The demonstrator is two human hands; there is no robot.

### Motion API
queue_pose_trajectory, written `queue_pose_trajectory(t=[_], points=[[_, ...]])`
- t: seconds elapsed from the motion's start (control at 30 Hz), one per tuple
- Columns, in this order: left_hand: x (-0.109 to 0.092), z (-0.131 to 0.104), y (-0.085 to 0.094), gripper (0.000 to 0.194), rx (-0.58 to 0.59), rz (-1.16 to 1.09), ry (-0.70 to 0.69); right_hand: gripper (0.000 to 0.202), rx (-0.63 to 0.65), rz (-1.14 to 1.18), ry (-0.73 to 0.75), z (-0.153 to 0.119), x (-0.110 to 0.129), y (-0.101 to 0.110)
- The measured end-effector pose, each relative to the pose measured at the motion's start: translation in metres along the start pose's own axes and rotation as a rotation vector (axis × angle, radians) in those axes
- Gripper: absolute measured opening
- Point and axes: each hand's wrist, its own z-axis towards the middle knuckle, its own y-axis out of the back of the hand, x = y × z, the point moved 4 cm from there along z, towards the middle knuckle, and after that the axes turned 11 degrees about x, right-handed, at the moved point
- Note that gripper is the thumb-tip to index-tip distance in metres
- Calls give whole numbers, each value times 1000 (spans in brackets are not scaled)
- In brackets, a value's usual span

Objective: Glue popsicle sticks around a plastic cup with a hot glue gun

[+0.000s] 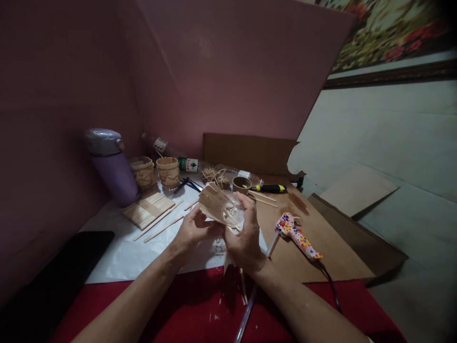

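Observation:
A clear plastic cup (232,209) is tilted on its side in front of me, with flat wooden craft sticks (211,202) fixed along part of its outer wall. My right hand (246,238) is closed around the cup's near right side, its thumb along the edge. From the left, my left hand (198,226) pinches the lower side of the sticks, its fingertips partly hidden beneath them. Beyond the hands sits a small brown round container (242,185). To the right, a flower-patterned glue gun (300,238) lies on the cardboard.
On the white sheet (117,257) lie a bundle of craft sticks (148,209) and several loose ones. Behind stand a purple bottle (112,166) and two decorated wooden cups (167,172). A yellow-black handled tool (273,188) rests at the back. The glue gun's cord (332,283) crosses the cardboard edge.

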Motion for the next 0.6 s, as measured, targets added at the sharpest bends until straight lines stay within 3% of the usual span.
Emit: queue_pose_trajectory(t=[0.4,0.6], points=[[10,1,10,49,-12,22,7,66,87,-74,33,2,2,-1],[0,3,4,45,15,69,-54,64,95,-41,-74,1,-5,-6]])
